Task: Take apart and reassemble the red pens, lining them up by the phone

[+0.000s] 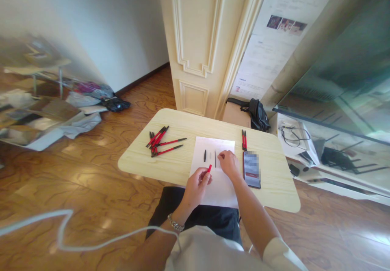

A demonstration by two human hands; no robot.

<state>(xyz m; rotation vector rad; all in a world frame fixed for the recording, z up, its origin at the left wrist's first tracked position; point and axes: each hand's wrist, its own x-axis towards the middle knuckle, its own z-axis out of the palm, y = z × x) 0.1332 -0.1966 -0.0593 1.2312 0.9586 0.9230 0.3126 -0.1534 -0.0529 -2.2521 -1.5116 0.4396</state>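
My left hand [198,185] is closed around a red pen barrel [209,168], whose end sticks up past the thumb and fingertips. My right hand [228,162] hovers or rests over the white paper [219,189], its fingers bunched together just right of a thin dark refill [215,159]; whether anything is between them I cannot make out. Left of the refill lie a small pale spring-like piece [210,155] and a black pen tip section [205,155]. All these loose parts sit apart on the paper.
On the table's [137,163] left side is a pile of several red and black pens [158,141]. Two more pens [244,140] lie above a phone [251,169] at the right. Behind the table, a black bag [258,114] rests near the door panel [198,59].
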